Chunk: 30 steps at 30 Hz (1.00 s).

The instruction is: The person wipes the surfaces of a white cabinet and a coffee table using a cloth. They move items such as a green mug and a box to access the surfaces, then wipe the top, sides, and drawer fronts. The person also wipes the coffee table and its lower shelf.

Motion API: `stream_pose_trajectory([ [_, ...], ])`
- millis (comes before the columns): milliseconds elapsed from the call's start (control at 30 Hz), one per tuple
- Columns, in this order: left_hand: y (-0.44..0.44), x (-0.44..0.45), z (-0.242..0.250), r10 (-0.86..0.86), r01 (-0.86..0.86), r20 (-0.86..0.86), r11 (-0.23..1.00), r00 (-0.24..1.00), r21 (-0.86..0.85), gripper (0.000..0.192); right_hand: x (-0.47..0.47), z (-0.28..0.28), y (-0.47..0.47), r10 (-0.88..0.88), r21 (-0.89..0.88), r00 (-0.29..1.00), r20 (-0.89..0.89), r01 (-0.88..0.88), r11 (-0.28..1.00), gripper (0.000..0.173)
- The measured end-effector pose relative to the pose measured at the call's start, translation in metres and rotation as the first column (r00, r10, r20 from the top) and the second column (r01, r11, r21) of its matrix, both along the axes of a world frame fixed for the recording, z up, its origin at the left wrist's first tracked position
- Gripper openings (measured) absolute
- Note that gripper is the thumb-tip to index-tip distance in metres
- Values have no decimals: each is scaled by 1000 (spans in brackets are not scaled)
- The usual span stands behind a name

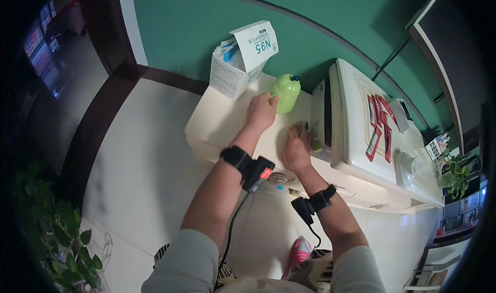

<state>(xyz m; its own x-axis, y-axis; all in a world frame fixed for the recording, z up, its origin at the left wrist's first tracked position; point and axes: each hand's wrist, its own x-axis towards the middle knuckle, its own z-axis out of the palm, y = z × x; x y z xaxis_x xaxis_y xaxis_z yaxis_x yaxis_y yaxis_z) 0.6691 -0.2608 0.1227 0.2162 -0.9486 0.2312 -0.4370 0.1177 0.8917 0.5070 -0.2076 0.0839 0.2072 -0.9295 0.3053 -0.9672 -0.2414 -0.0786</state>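
A light-green lidded cup with a dark knob on top stands on the low end of a cream cabinet. My left hand is closed at the cup's near left side, apparently on its handle, which the fingers mostly hide. To the right and nearer to me, my right hand reaches down to the cabinet top beside a white box. Something small and dark shows at its fingertips; whether the hand holds it is unclear. Behind the cup on the left is an opened white N95 mask box, its lid flap raised.
A white box with a black side stands against the higher cabinet section. Several red packets and a white lidded dish lie on that section. A screen hangs at right. Potted leaves stand lower left.
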Motion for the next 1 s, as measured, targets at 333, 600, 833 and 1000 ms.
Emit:
stream_pose_trajectory([
  [333,123,73,18,-164,230,-575,972,801,44,21,28,15,-112,88,-15,960,266,-87,996,20],
  [600,152,118,67,-54,100,-614,994,788,42,23,48,8,-58,521,-84,832,189,-515,853,33],
  [833,167,140,70,56,-30,-627,998,777,52,25,51,-6,-206,30,129,969,247,-63,990,38],
  [1000,168,148,64,36,-28,-601,999,799,23,24,66,-5,-215,80,199,711,699,-300,933,36],
])
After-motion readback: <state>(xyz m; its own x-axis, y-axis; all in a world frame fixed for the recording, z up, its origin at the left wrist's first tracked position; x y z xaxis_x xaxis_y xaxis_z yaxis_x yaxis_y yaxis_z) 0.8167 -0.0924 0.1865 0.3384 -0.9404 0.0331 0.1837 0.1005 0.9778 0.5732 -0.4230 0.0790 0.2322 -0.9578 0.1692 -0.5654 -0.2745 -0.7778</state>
